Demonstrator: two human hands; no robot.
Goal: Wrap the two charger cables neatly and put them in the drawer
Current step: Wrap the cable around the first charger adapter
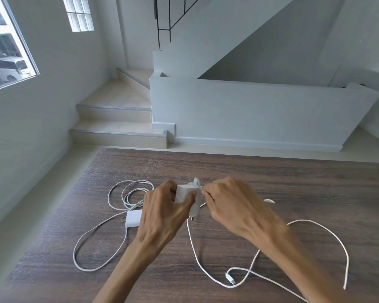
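- Two white chargers are in front of me on the dark wood-grain table [271, 182], each with its own white cable.
- My left hand [162, 213] is lifted just above the table, fingers and thumb curled round the first charger brick [187, 196], gripping it by its left side; the brick's prongs point down toward me.
- My right hand [230, 206] is just beside the brick on its right, fingertips pinched narrow on the first cable [315, 226] where it leaves the brick's top; a small loop of cord pokes up above the brick.
- From there that cable drops below the brick, runs down across the table, sweeps in one wide arc off to my right and comes back to its connector tip [230, 278], which lies flat on the wood between my forearms.
- The second charger brick [133, 218] lies on the table just left of my left hand, prongs pointing left, untouched.
- The second cable [92, 232] is loose: a few overlapping loops lie behind the brick and one big loop curves out toward my near left.
- Beyond the table I count two tiled steps [118, 136] going up beside a low white wall [249, 114].
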